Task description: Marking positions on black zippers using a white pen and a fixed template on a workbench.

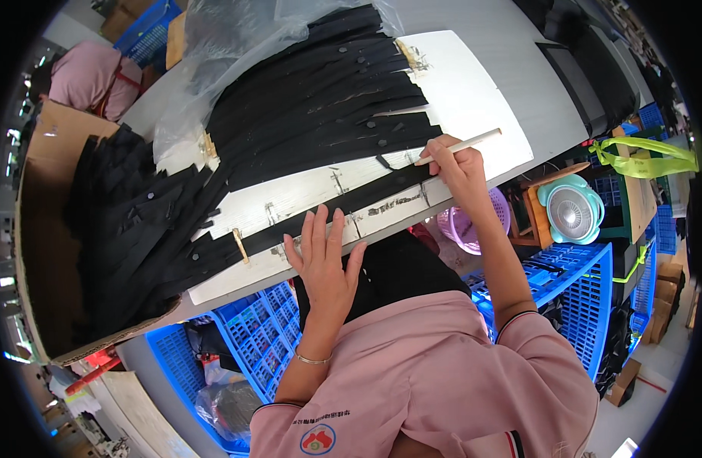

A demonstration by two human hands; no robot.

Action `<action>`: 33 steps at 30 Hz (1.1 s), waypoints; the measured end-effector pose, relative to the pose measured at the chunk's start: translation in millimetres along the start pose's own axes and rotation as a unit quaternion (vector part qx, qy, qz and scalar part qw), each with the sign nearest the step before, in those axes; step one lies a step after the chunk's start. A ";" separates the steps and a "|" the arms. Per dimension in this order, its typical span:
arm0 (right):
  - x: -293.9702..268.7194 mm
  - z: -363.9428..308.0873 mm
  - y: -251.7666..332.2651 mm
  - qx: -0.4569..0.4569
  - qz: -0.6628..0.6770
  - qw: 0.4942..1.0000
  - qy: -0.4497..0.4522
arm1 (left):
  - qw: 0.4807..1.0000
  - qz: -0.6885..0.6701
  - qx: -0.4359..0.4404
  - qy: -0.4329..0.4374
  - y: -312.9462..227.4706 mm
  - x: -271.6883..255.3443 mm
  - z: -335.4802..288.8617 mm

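Teal fan point(571, 214), purple basket point(454, 229), blue crate point(587, 305).

The pencil's point(477, 140) point is too small to tell whether it touches the strip point(385, 188). The right hand point(459, 168) hides some of the strip, whose other end blends into the black cloth point(130, 210). That cloth hides the bottom of the box point(49, 172). The upper edge cuts off the plastic point(229, 34). A co-worker's point(91, 78) hands are hidden; the right forearm covers part of the purple basket point(459, 227).
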State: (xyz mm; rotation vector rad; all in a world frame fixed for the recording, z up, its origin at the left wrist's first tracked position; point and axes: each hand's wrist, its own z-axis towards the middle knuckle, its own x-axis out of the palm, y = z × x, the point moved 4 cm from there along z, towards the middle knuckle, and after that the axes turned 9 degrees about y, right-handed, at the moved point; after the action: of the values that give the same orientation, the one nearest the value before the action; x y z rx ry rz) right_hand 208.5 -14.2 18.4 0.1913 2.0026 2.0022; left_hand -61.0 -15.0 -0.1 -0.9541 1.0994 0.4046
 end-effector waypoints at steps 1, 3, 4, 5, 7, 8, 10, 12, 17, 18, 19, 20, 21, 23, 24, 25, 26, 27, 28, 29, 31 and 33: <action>-5.4 1.1 -6.6 0.027 -0.010 1.000 0.003 | 1.000 -0.012 -0.005 0.002 0.0 -0.1 0.1; -7.5 1.2 -13.1 0.014 -0.006 1.000 0.006 | 0.999 -0.035 -0.013 -0.009 -1.6 -0.9 3.1; -6.8 1.1 -14.0 0.003 -0.004 1.000 0.013 | 0.999 -0.034 -0.012 -0.007 -5.1 -0.3 5.8; -7.8 0.8 -14.9 0.004 -0.002 1.000 0.012 | 0.998 -0.056 -0.003 -0.023 -10.2 0.5 10.0; -7.2 1.6 -13.0 -0.020 -0.030 0.999 0.021 | 0.995 -0.084 0.025 -0.058 -30.6 -5.6 27.8; -7.3 1.9 -13.9 -0.019 -0.028 0.999 0.019 | 0.995 -0.083 0.026 -0.056 -38.4 -1.8 37.8; -5.7 2.7 -15.8 -0.022 -0.039 0.999 0.026 | 0.987 -0.121 0.077 -0.069 -55.1 5.9 58.0; -3.7 3.4 -14.3 -0.027 -0.044 0.998 0.022 | 0.983 -0.121 0.098 -0.092 -65.9 14.4 78.9; -3.5 4.3 -15.7 -0.047 -0.059 0.996 0.043 | 0.984 -0.120 0.097 -0.089 -68.5 36.1 96.0; -2.8 4.1 -16.1 -0.053 -0.071 0.995 0.049 | 0.984 -0.119 0.094 -0.091 -68.6 37.0 96.5; -2.7 3.9 -17.4 -0.055 -0.097 0.993 0.049 | 0.985 -0.117 0.091 -0.092 -69.0 38.1 96.6; -3.1 4.6 -20.5 -0.052 -0.097 0.993 0.045 | 0.985 -0.119 0.093 -0.088 -69.7 39.5 97.0; -2.8 5.7 -21.0 -0.066 -0.131 0.989 0.035 | 0.986 -0.113 0.085 -0.091 -70.5 38.4 97.5; -1.6 5.3 -22.3 -0.076 -0.164 0.983 0.023 | 0.987 -0.104 0.079 -0.094 -70.1 38.7 98.2; -1.1 5.5 -19.4 -0.085 -0.146 0.986 0.018 | 0.987 -0.104 0.080 -0.091 -69.7 39.4 97.9; -2.3 4.9 -16.8 -0.094 -0.127 0.987 0.013 | 0.987 -0.104 0.077 -0.096 -69.1 39.6 97.2; -4.3 3.9 -15.6 -0.092 -0.127 0.988 0.011 | 0.987 -0.104 0.074 -0.100 -68.5 39.7 96.5; -5.9 2.8 -14.6 -0.082 -0.105 0.991 0.021 | 0.986 -0.104 0.075 -0.103 -68.9 39.7 96.1; -7.5 2.0 -13.2 -0.071 -0.084 0.993 0.031 | 0.986 -0.105 0.076 -0.100 -68.8 40.2 96.3; -11.3 2.1 -10.3 -0.068 -0.084 0.994 0.029 | 0.986 -0.103 0.076 -0.103 -68.3 40.4 96.7; -13.0 2.2 -6.7 -0.045 -0.103 0.989 0.100 | 0.985 -0.110 0.084 -0.104 -68.2 42.5 96.0; -13.5 3.1 -11.5 -0.042 -0.096 0.989 0.106 | 0.985 -0.110 0.083 -0.101 -68.1 43.3 96.0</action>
State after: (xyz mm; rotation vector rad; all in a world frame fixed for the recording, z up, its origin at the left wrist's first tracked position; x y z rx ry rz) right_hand 223.6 -15.5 8.7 -0.2341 1.9675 2.0494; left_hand 59.9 17.9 4.3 -0.8563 0.8205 0.2186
